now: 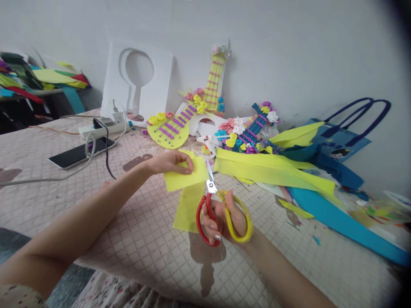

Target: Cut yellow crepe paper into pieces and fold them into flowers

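Observation:
My left hand (175,163) pinches a small square of yellow crepe paper (199,170) a little above the table. In my right hand (224,216) is a pair of scissors (211,186) with one red and one yellow handle, my fingers through both loops. Its blades point away from me beside the paper's right edge; whether they touch it I cannot tell. Under the held paper lies another yellow piece (189,207) on the checked cloth. To the right, a long folded yellow crepe strip (266,169) rests on the table.
Decorated paper guitars, one yellow (170,132) and one blue (253,130), stand at the back with a white cut-out board (107,94). A phone (81,153) and power strip (102,126) lie left. On the right are a blue strip (346,222), a handled bag (340,139) and a glue gun (209,145).

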Action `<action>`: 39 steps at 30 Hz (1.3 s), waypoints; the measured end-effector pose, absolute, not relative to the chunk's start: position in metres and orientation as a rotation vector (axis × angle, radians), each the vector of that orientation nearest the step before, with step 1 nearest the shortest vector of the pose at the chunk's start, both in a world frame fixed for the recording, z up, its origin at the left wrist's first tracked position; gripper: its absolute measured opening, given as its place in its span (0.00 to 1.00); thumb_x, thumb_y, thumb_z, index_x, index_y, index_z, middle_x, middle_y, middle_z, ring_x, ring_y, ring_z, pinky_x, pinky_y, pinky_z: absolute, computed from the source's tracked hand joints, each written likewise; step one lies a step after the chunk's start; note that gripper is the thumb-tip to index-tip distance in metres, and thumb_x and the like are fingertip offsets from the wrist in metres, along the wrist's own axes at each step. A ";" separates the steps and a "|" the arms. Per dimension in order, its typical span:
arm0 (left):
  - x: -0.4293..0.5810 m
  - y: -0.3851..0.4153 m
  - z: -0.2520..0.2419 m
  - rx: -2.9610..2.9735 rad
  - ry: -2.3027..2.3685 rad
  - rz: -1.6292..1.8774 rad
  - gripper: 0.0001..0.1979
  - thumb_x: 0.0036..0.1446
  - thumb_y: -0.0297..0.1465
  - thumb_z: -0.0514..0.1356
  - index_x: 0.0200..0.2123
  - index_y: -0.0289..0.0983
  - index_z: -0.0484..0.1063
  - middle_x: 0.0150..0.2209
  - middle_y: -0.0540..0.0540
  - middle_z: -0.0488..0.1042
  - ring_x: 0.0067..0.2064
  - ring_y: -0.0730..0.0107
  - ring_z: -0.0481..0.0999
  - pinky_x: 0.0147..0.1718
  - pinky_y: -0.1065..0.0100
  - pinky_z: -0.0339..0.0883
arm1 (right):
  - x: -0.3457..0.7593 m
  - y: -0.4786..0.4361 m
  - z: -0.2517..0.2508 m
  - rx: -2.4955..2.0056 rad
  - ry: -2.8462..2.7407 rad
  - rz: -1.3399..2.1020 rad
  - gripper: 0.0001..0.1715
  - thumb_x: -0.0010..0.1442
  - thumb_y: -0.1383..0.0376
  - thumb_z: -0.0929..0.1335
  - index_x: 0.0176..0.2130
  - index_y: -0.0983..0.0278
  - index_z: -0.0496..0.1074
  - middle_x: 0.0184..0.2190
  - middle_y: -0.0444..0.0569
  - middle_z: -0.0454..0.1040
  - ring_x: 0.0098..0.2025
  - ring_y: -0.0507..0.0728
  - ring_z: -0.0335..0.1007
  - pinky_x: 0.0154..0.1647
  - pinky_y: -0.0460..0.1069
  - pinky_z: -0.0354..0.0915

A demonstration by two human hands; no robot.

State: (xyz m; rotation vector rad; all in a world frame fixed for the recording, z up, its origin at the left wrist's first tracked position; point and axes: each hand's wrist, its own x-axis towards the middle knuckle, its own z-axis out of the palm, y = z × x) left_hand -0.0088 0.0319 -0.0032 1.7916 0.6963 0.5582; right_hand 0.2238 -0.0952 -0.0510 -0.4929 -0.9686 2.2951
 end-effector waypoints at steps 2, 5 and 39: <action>-0.009 0.033 -0.004 1.775 0.696 0.554 0.11 0.47 0.35 0.67 0.32 0.35 0.75 0.29 0.50 0.74 0.27 0.80 0.70 0.23 0.80 0.64 | 0.223 -0.095 -0.052 -0.510 -0.969 2.276 0.41 0.52 0.32 0.53 0.34 0.65 0.65 0.18 0.39 0.63 0.14 0.47 0.57 0.21 0.48 0.64; -0.010 0.034 -0.006 1.756 0.696 0.550 0.11 0.47 0.35 0.67 0.33 0.35 0.75 0.28 0.50 0.74 0.26 0.80 0.71 0.23 0.80 0.64 | 0.222 -0.095 -0.053 -0.536 -0.958 2.261 0.39 0.51 0.32 0.55 0.32 0.64 0.64 0.16 0.37 0.61 0.12 0.46 0.54 0.18 0.46 0.63; -0.025 0.043 -0.008 1.583 0.861 0.661 0.14 0.46 0.36 0.67 0.36 0.37 0.74 0.31 0.49 0.76 0.28 0.77 0.73 0.24 0.77 0.66 | 0.239 -0.077 -0.054 -0.840 -1.112 1.844 0.36 0.50 0.33 0.58 0.30 0.62 0.62 0.12 0.33 0.54 0.09 0.45 0.46 0.12 0.44 0.55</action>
